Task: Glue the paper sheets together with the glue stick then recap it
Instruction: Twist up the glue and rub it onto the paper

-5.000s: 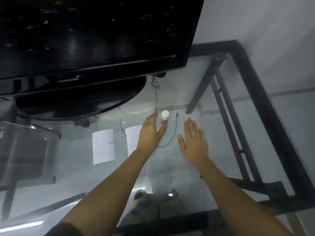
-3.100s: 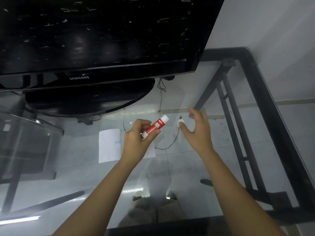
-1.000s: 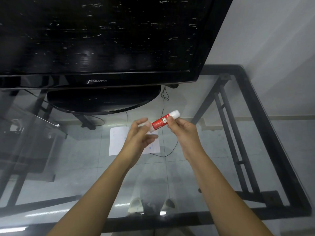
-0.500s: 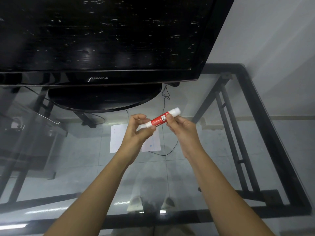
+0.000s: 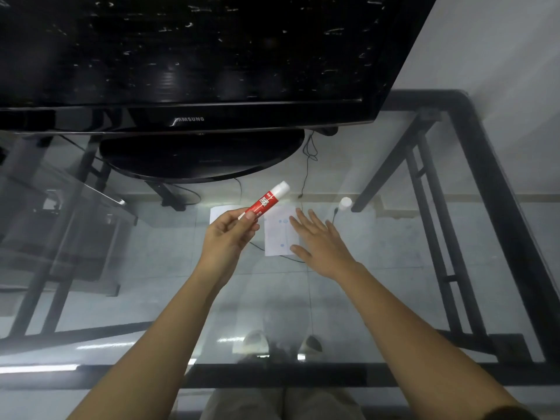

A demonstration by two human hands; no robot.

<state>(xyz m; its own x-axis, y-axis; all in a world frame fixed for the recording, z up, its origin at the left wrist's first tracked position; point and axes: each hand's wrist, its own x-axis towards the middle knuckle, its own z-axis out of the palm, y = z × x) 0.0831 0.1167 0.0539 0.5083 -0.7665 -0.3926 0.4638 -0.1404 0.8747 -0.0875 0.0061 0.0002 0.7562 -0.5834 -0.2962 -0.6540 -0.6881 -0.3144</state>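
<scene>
My left hand (image 5: 228, 237) grips a red glue stick (image 5: 264, 202) by its lower end, its white tip tilted up and to the right. The white cap (image 5: 345, 203) stands on the glass table to the right, apart from both hands. Two white paper sheets lie flat on the glass: one (image 5: 278, 231) between my hands, the other (image 5: 220, 213) partly hidden behind my left hand. My right hand (image 5: 318, 241) is spread flat, fingers apart, resting over the right edge of the nearer sheet.
A large black television (image 5: 188, 65) on a round black stand (image 5: 200, 159) fills the far side of the glass table (image 5: 424, 268). A thin black cable (image 5: 306, 168) runs down from it past the sheets. The table's black metal frame (image 5: 500, 207) borders the right.
My right hand has let go of the glue stick and dropped flat onto the paper sheet. The left hand alone holds the stick, which has moved slightly left.
</scene>
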